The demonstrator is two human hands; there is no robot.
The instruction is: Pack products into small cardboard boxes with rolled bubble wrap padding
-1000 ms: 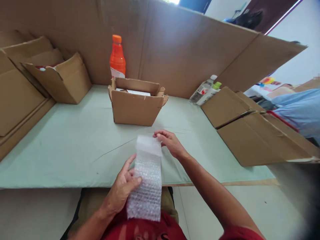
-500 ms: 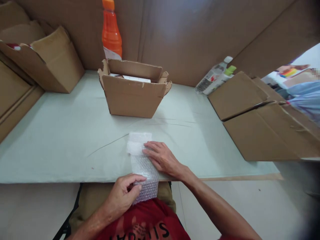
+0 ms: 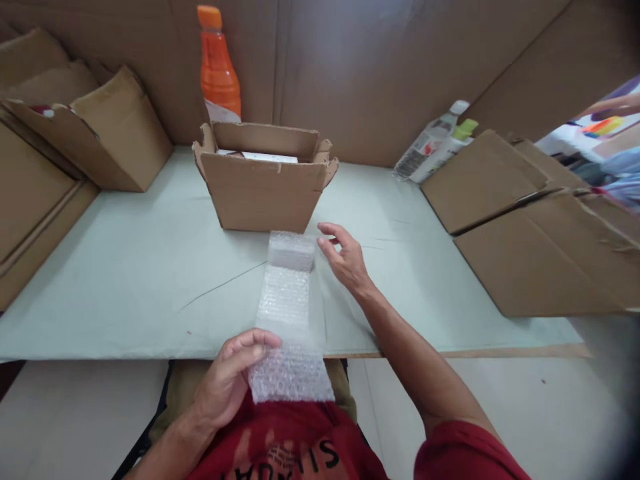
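A long strip of bubble wrap [image 3: 287, 313] stretches from the table's near edge toward an open cardboard box [image 3: 263, 183]. Its far end is rolled around a small white block [image 3: 291, 251]. My left hand [image 3: 227, 383] pinches the near end of the strip, just off the table over my lap. My right hand [image 3: 345, 257] hovers beside the rolled end, fingers spread, holding nothing. The open box holds something white inside, mostly hidden by its front wall.
An orange bottle [image 3: 217, 67] stands behind the box. Two plastic bottles [image 3: 435, 143] lie at the back right beside flattened cardboard [image 3: 530, 227]. More cardboard boxes [image 3: 95, 133] sit at the left. A cardboard wall [image 3: 380, 73] closes the back of the pale green table [image 3: 125, 280].
The wrapped block has rolled away from me toward the box, unrolling more bubble wrap. My right hand lifted off the wrap and opened. My left hand kept its hold on the near end.
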